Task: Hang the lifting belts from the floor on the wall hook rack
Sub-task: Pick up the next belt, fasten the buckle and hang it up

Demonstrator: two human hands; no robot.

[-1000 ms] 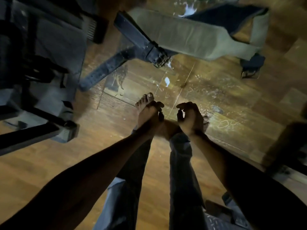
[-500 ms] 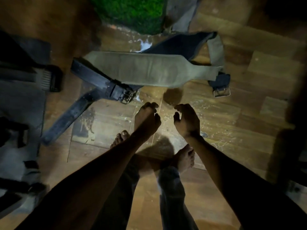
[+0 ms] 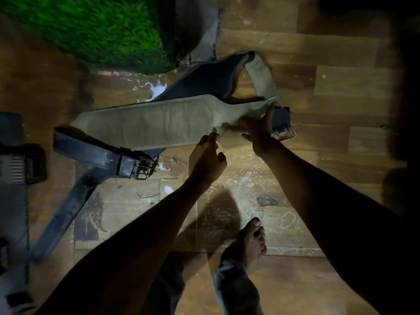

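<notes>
The olive lifting belt (image 3: 159, 123) lies on the wooden floor (image 3: 329, 173). Your right hand (image 3: 259, 133) rests straight-fingered on its narrow end; your left hand (image 3: 206, 160), loosely curled, touches its near edge, holding nothing.

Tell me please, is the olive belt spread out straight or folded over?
Folded over: the olive belt bends at its narrow end, and its other half runs back behind it, dark side up.

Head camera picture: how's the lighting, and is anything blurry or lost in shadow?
Head view: light pools on the wooden floor and tan lifting belt; corners fall to black; the green turf is motion-blurred; the black lifting belt lies dim.
</notes>
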